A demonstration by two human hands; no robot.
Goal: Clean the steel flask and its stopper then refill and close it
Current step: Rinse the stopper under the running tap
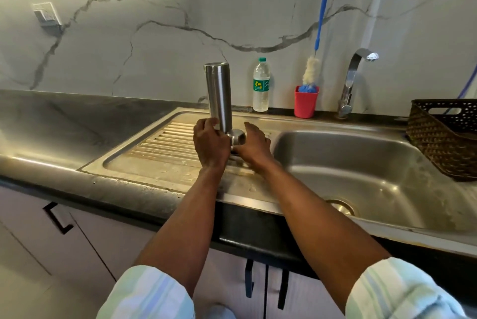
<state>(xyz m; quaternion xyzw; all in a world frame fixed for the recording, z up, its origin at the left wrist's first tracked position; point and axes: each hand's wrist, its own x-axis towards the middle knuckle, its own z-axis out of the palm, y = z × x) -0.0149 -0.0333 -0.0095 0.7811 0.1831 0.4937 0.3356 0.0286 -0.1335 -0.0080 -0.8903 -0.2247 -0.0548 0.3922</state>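
The steel flask [220,94] stands nearly upright above the ribbed drainboard [165,140], with its closed flat end on top. My left hand [209,143] grips its lower end from the left. At the bottom of the flask is the steel stopper [237,138], a short cylinder that my right hand [254,145] holds between thumb and fingers from the right. I cannot tell whether the stopper is joined to the flask or just off it.
A clear water bottle [261,85] with a green label stands behind the sink. A red cup [305,105] holds a blue-handled bottle brush [319,27]. The tap [352,78] rises over the sink basin [361,163]. A brown woven basket [446,132] sits at the right.
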